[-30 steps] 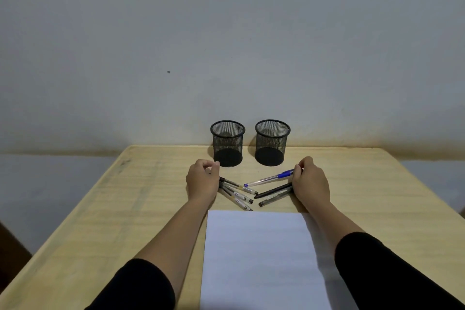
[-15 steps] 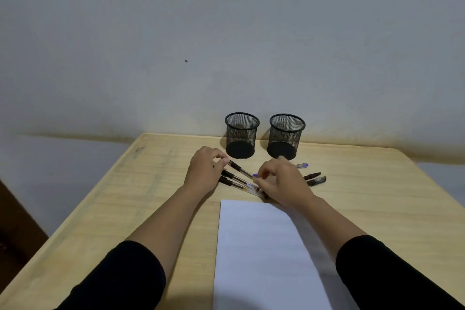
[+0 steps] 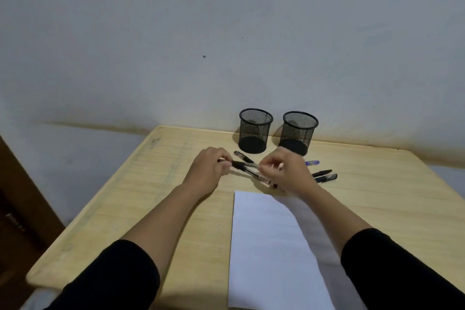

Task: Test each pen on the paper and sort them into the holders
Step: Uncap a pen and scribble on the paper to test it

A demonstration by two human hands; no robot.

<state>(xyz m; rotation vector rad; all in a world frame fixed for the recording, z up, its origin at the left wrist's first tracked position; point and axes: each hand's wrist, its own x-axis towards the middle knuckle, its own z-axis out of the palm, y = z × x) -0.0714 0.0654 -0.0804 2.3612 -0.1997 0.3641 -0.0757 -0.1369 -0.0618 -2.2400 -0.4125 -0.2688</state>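
Observation:
My left hand (image 3: pixel 210 170) and my right hand (image 3: pixel 286 171) together hold a black-capped pen (image 3: pixel 242 165) just above the wooden table (image 3: pixel 156 184), one hand at each end. Another clear pen (image 3: pixel 259 176) lies below it, and a black pen (image 3: pixel 242 156) lies just behind. A blue-capped pen (image 3: pixel 312 163) and two dark pens (image 3: pixel 324 175) lie to the right of my right hand. A white sheet of paper (image 3: pixel 271 246) lies in front of me. Two black mesh holders (image 3: pixel 255 131) (image 3: pixel 298 133) stand at the back, with nothing seen inside them.
The table stands against a pale wall. A dark wooden piece of furniture (image 3: pixel 17 209) is on the far left beyond the table's left edge.
My right hand moved left from the pens on the right to the pen at my left hand. The head camera swung left, so the table shifted right in view.

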